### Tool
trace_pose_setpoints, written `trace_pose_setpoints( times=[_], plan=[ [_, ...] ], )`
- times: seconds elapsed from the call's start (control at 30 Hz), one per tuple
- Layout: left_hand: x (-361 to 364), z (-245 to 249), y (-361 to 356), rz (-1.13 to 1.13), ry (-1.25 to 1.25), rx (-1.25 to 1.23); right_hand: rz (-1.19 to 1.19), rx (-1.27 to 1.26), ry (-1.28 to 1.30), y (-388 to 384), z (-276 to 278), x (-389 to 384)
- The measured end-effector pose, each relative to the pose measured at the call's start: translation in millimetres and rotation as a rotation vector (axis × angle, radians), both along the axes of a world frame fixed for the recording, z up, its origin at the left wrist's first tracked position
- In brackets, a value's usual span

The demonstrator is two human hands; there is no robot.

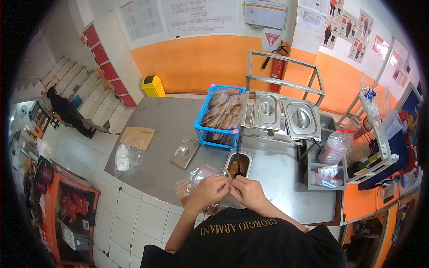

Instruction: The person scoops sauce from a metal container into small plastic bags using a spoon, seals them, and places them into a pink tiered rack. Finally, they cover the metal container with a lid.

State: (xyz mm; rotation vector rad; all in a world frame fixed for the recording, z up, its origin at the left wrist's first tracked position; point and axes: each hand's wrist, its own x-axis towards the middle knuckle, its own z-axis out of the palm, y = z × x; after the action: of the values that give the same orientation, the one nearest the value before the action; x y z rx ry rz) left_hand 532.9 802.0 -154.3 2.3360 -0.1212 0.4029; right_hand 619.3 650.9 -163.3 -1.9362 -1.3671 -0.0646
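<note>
My left hand and my right hand meet at the front edge of the steel table, fingers pinched on the top edge of a clear plastic zip bag. Below my left hand are bagged contents of reddish-brown colour, partly hidden by the wrist. Just beyond my fingers stands a steel food pan of brown sauce. A dark-handled ladle leans in it. Behind the pan, a blue plastic basket holds many flat bags of brown filling.
A steel lid lies left of the pan. Cardboard and a white plastic bundle sit at the table's left. A steel food warmer with lidded pans stands behind; a grey bin of bags is at right. Someone is near the stairs.
</note>
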Motion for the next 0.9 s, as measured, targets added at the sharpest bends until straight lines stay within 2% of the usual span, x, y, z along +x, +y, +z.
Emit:
trace_pose_setpoints(
  times=[0.07, 0.13, 0.17, 0.23, 0.27, 0.33, 0.4, 0.47, 0.53, 0.57, 0.63, 0.67, 0.7, 0.77, 0.83, 0.9],
  plan=[
    [0, -3, -5, 0.016, -0.032, 0.000, -0.036, 0.093, -0.002, 1, -2, -2],
    [0, -6, -12, 0.178, -0.039, -0.064, -0.053, 0.091, -0.013, 2, -1, -2],
    [2, -7, -13, 0.175, -0.043, -0.061, -0.069, 0.083, -0.020, 2, 0, -2],
    [3, -8, -16, 0.393, -0.057, -0.102, -0.116, 0.096, -0.029, 1, 7, -1],
    [3, -9, -18, 0.392, -0.058, -0.102, -0.160, 0.106, -0.035, 1, 10, 0],
    [3, -9, -22, 0.532, -0.070, 0.048, -0.223, 0.075, -0.020, 1, 11, 3],
    [0, -2, -33, 0.496, -0.083, 0.061, -0.281, 0.040, -0.008, -1, 14, 7],
    [-2, -1, -36, 0.463, -0.096, 0.072, -0.273, 0.129, 0.142, -3, 20, 12],
    [-5, -4, -39, 0.331, 0.132, -0.144, -0.249, 0.156, 0.181, -6, 16, 17],
    [-3, -12, -38, 0.332, 0.137, -0.148, -0.225, 0.188, 0.219, -8, 14, 20],
    [6, -36, -32, 0.463, -0.252, -0.246, -0.223, 0.139, 0.290, -12, 17, 23],
    [5, -45, -31, 0.488, -0.163, -0.358, -0.179, 0.151, 0.407, -14, 21, 24],
    [5, -47, -32, 0.490, -0.158, -0.359, -0.133, 0.163, 0.524, -15, 26, 23],
    [9, -47, -34, 0.302, -0.180, -1.141, -0.101, 0.175, 0.598, -17, 29, 19],
    [5, -47, -30, 0.318, -0.110, -1.184, -0.067, 0.287, 0.794, -16, 29, 16],
    [5, -45, -28, 0.333, -0.038, -1.227, -0.099, 0.302, 0.790, -15, 18, 20]
  ],
)
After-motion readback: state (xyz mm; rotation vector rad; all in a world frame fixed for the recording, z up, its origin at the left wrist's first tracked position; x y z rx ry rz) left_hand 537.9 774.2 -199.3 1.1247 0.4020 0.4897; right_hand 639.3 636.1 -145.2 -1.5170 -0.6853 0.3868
